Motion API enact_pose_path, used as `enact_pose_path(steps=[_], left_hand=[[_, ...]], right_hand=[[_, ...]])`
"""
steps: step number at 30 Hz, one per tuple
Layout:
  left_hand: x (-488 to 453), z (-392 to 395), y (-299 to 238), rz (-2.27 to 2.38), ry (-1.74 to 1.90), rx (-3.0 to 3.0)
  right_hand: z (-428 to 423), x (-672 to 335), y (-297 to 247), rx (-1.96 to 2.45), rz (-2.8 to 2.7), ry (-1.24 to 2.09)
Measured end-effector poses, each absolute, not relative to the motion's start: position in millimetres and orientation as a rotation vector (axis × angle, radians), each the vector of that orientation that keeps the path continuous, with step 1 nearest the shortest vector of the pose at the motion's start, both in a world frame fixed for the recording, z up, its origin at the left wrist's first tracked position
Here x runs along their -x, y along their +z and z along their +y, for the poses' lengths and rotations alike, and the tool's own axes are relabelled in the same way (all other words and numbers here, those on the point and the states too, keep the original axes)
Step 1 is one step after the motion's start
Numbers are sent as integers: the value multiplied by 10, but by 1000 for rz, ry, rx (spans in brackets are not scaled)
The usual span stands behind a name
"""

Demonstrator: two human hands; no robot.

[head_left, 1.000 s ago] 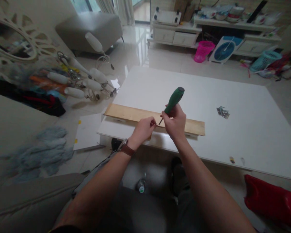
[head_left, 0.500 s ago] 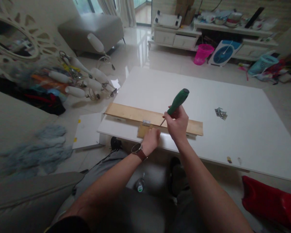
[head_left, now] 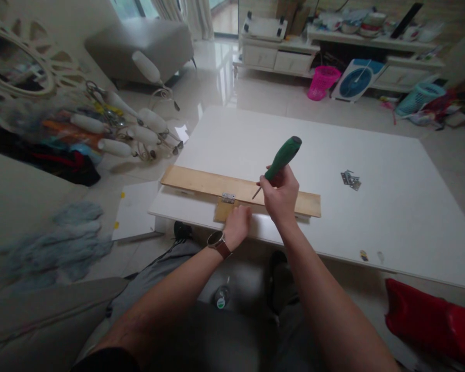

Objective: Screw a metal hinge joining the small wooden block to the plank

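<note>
My right hand [head_left: 282, 195] is wrapped round the green handle of a screwdriver [head_left: 283, 156]. The shaft slants down to the left, its tip close over the front edge of a long wooden board [head_left: 201, 181]. A metal hinge [head_left: 228, 197] bridges that board and a small wooden piece [head_left: 221, 211] in front of it. My left hand [head_left: 238, 223], with a watch on the wrist, has its fingers curled at the right side of the small piece. What those fingers grip is hidden.
Both boards lie on a large white panel [head_left: 356, 155]. A small heap of metal hinges [head_left: 351, 179] sits at its right; two tiny bits lie near its front edge. A lamp with white shades [head_left: 147, 121] stands left. A bottle [head_left: 221, 297] is on the floor below.
The view has shifted slightly, so most things appear a little further left. The screwdriver tip sits slightly higher over the board's edge. Both hands keep about the same pose.
</note>
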State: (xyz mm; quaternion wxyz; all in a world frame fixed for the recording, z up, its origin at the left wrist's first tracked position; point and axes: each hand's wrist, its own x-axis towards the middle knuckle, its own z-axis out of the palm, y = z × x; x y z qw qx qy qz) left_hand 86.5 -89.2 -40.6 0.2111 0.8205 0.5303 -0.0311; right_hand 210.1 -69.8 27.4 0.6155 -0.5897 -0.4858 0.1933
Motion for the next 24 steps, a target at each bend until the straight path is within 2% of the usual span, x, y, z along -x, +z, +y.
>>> enact_pose_path(steps=[12,24], left_hand=[[-787,-1000,-99,1447,-245,-2300],[-459,-900,-86,1354,-364,-2130]], right_hand=[[-689,-2146,257,1362,-1101,471],[-682,-2062,232,1372,-1132,494]])
